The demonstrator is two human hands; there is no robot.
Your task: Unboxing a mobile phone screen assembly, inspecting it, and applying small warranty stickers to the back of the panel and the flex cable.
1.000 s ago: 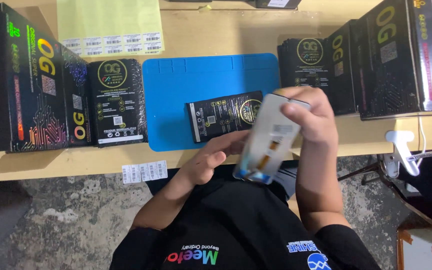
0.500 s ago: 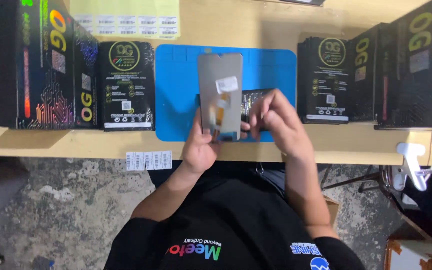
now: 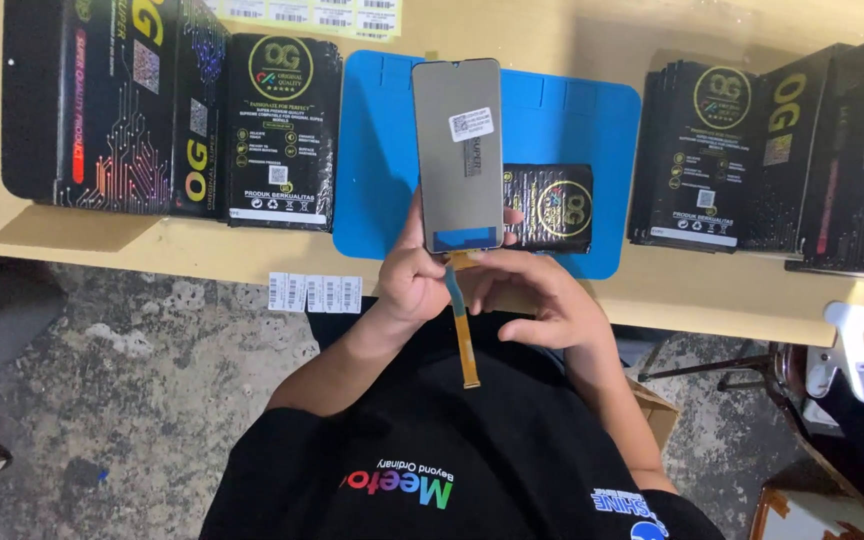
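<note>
A grey phone display panel (image 3: 457,150) with a small white sticker stands upright over the blue mat (image 3: 382,150). My left hand (image 3: 414,282) grips its lower edge. An orange flex cable (image 3: 464,330) hangs from the panel's bottom toward my black shirt. My right hand (image 3: 544,300) pinches the top of that cable just under the panel. A black flat pouch (image 3: 557,205) lies on the mat behind the panel, partly hidden by it.
Stacks of black boxes stand on the wooden table at the left (image 3: 162,110) and right (image 3: 752,150). A strip of white barcode labels (image 3: 314,293) hangs at the table's front edge, and a label sheet (image 3: 302,12) lies at the back. A white tool (image 3: 852,345) sits at the right.
The panel has been turned upright and raised in front of the mat. The flex cable now hangs free, and my right hand has dropped from the panel's side to the cable.
</note>
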